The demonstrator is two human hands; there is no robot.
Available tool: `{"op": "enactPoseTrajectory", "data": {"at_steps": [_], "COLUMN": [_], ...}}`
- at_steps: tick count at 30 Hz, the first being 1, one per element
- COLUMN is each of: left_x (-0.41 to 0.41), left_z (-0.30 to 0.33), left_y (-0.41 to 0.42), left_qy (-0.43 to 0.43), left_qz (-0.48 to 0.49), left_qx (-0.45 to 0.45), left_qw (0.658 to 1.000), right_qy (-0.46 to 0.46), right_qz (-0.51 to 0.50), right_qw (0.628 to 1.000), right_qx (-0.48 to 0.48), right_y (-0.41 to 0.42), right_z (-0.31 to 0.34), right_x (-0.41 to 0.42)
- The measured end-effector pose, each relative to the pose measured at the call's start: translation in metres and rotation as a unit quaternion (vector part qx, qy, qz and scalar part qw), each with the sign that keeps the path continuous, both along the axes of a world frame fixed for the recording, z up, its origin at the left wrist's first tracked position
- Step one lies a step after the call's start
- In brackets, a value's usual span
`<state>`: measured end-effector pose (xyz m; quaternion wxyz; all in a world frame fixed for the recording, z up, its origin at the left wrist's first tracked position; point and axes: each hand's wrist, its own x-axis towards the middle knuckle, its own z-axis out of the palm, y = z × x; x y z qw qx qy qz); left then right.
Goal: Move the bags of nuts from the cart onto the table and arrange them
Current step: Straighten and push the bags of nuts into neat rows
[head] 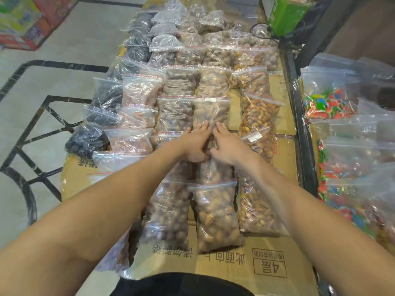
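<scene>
Clear zip bags of nuts [175, 112] lie in rows along the bench [267, 272], which is covered with flattened cardboard. Both arms reach forward over the rows. The left hand [197, 144] and right hand [227, 144] lie side by side, fingers straight and flat, pressing on the near edge of one pale bag [211, 112] in the middle column; neither grips anything. Dark bags [100, 92] run down the left edge, reddish ones beside them, brown ones in the middle, and yellowish ones [256, 114] on the right. Past a black rail [299, 116], to the right, bags of coloured candy [327, 103] are heaped.
</scene>
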<state>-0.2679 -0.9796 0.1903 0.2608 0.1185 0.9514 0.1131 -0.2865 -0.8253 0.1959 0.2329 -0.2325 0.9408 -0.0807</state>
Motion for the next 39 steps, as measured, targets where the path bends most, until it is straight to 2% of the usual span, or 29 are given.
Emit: {"op": "enactPoseTrajectory", "data": {"at_steps": [4, 5, 8, 10, 13, 17, 19, 21, 25, 29, 31, 36, 37, 39], "left_x": [0.042, 0.055, 0.090, 0.100, 0.100, 0.096, 0.095, 0.090, 0.083, 0.077, 0.073, 0.071, 0.073, 0.076], "left_z": [-0.002, -0.005, -0.015, -0.021, -0.025, -0.019, -0.017, -0.017, -0.017, -0.016, -0.013, -0.017, -0.018, -0.022], "left_y": [-0.008, -0.005, 0.013, 0.029, 0.045, 0.047, 0.048, 0.049, 0.040, 0.028, 0.023, 0.021, 0.021, 0.023], "left_qy": [0.087, 0.099, 0.126, 0.109, 0.090, 0.072, 0.044, 0.043, 0.040, 0.007, -0.014, -0.050, -0.044, -0.016], "left_qz": [0.063, 0.072, 0.099, 0.148, 0.242, 0.326, 0.354, 0.370, 0.449, 0.491, 0.512, 0.499, 0.494, 0.485], "left_qx": [0.068, 0.101, 0.181, 0.198, 0.212, 0.241, 0.240, 0.253, 0.341, 0.392, 0.408, 0.450, 0.452, 0.448], "left_qw": [0.992, 0.987, 0.970, 0.963, 0.942, 0.911, 0.903, 0.893, 0.825, 0.778, 0.756, 0.739, 0.742, 0.751], "right_qy": [0.139, 0.148, 0.050, 0.014, -0.001, -0.076, -0.125, -0.169, -0.220, -0.244, -0.238, -0.225, -0.227, -0.211], "right_qz": [-0.063, -0.084, -0.135, -0.156, -0.193, -0.249, -0.282, -0.336, -0.435, -0.474, -0.472, -0.458, -0.444, -0.384], "right_qw": [0.977, 0.972, 0.986, 0.987, 0.979, 0.961, 0.942, 0.904, 0.820, 0.785, 0.785, 0.806, 0.821, 0.877], "right_qx": [-0.150, -0.162, -0.081, -0.046, -0.066, -0.089, -0.131, -0.202, -0.298, -0.316, -0.323, -0.299, -0.278, -0.199], "right_y": [0.022, 0.026, 0.028, 0.023, 0.012, 0.007, 0.009, 0.015, 0.026, 0.025, 0.021, 0.018, 0.018, 0.022], "right_z": [0.008, 0.006, -0.008, -0.011, -0.011, -0.007, -0.005, -0.003, -0.005, -0.005, 0.000, 0.003, 0.005, 0.003], "right_x": [0.042, 0.054, 0.078, 0.080, 0.079, 0.067, 0.060, 0.057, 0.059, 0.058, 0.060, 0.060, 0.059, 0.056]}}
